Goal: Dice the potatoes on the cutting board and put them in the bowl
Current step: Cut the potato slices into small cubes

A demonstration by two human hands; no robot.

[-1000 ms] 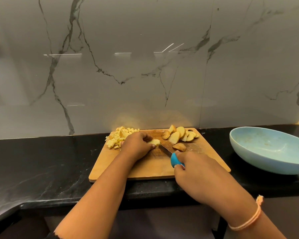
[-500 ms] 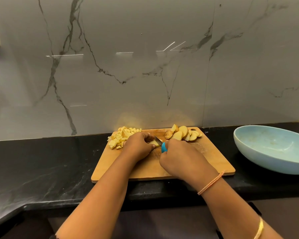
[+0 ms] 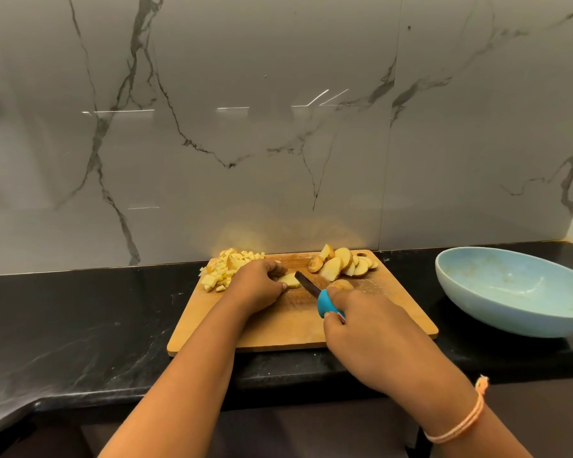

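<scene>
- Left hand (image 3: 258, 285) fingers curled, pinning a potato piece (image 3: 290, 280) mid cutting board (image 3: 394, 312).
- Right hand (image 3: 374, 332) gripping blue-handled knife (image 3: 315, 292), blade beside that piece.
- Diced cubes (image 3: 225, 269) at board's far-left corner; slices (image 3: 341, 266) far-right.
- Bowl (image 3: 477, 309) at worktop's right.

Single head-worn wide-angle view, aimed forward and slightly down from above the near counter edge (image 3: 80, 325), cutting board (image 3: 278, 332) framed centrally and close, marble wall (image 3: 278, 127) faced squarely beyond, bowl (image 3: 477, 312) cropped at right.
</scene>
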